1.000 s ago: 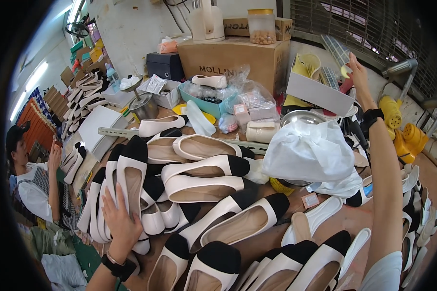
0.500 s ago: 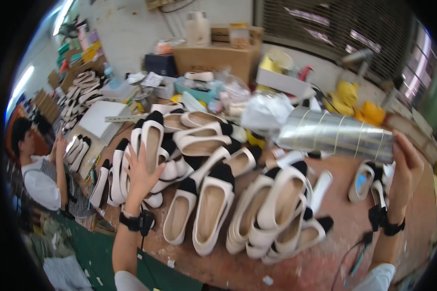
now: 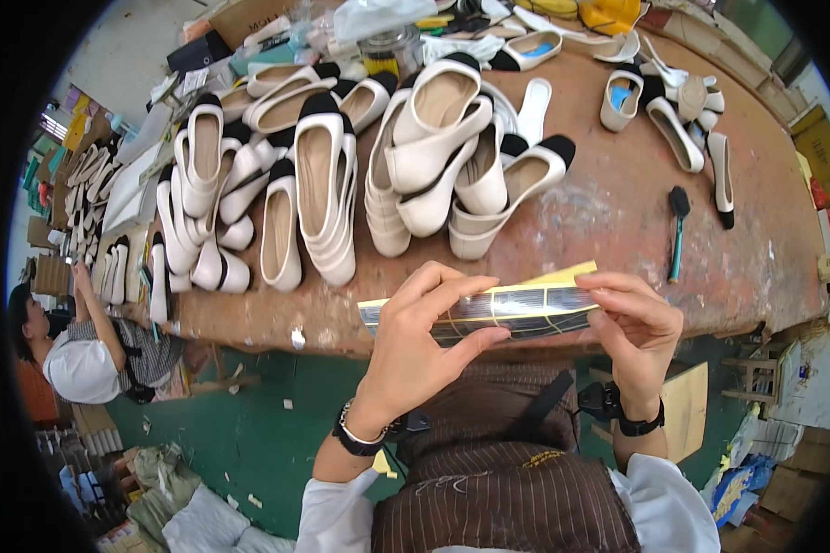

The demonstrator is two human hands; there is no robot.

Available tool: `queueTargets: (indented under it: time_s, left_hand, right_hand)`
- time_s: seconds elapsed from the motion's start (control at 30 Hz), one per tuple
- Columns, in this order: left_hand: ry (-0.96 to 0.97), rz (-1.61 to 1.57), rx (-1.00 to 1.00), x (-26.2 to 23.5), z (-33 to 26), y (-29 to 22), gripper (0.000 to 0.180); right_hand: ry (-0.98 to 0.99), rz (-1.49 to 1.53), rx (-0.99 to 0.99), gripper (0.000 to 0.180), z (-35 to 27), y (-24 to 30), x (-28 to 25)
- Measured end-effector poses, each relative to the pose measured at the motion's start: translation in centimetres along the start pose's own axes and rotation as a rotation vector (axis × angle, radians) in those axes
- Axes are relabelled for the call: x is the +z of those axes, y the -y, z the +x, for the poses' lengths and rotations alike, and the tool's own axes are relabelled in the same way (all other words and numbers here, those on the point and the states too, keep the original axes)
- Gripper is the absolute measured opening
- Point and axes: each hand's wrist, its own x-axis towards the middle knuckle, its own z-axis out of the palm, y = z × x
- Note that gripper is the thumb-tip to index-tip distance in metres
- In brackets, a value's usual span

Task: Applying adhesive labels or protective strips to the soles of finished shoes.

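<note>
One curled silver sheet (image 3: 524,304) | left hand (image 3: 413,350) grips left part | right hand (image 3: 641,332) apparently pinches right end

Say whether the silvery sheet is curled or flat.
Curled: the silvery sheet bows round between the left hand and right hand, its yellow side showing along the top.

A glossy, silver-grey sheet (image 3: 526,306) curls into a loose roll, pale yellow lines dividing its face into rectangles. Its length runs roughly from 9 to 3 o'clock, the right end slightly higher. Plain yellow shows along the top edge, widening to a corner that points toward 2 o'clock; more yellow sticks out at 9 o'clock, past the left fingers (image 3: 438,297). The right fingers (image 3: 634,306) pinch the 3 o'clock end, over the 6 o'clock edge of the counter (image 3: 609,217).
</note>
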Motion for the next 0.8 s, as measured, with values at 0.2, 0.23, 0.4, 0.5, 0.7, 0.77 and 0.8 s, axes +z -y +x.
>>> queueTargets:
  time_s: [0.2, 0.23, 0.4, 0.5, 0.7, 0.77, 0.8]
  left_hand:
    - [-0.077, 0.122, -0.006, 2.3, -3.8, 1.0, 0.039]
    - [-0.073, 0.125, -0.015, 2.5, -4.0, 1.1, 0.039]
    - [-0.096, 0.164, -0.058, 2.7, -4.5, 1.1, 0.037]
    - [-0.115, 0.097, -0.097, 2.9, -4.8, 1.6, 0.033]
    - [-0.145, 0.147, -0.074, 2.5, -5.5, 2.7, 0.019]
    - [-0.123, 0.119, -0.095, 2.5, -5.2, 2.7, 0.019]
    - [-0.094, 0.090, -0.115, 2.5, -5.0, 2.8, 0.018]
  right_hand:
    - [0.119, -0.104, 0.158, 0.041, -3.6, -1.5, 0.0]
    - [0.064, -0.099, 0.214, 0.038, -4.2, -2.0, 0.3]
    - [0.057, -0.192, 0.333, 0.030, -4.3, -2.8, 1.1]
    - [-0.030, -0.033, 0.478, 0.023, -3.8, -2.4, 1.6]
    - [0.095, -0.212, 0.421, 0.016, -3.6, -2.8, 1.8]
    - [0.171, -0.279, 0.312, 0.015, -3.1, -3.1, 1.3]
    - [0.239, -0.343, 0.206, 0.013, -2.9, -3.4, 1.1]
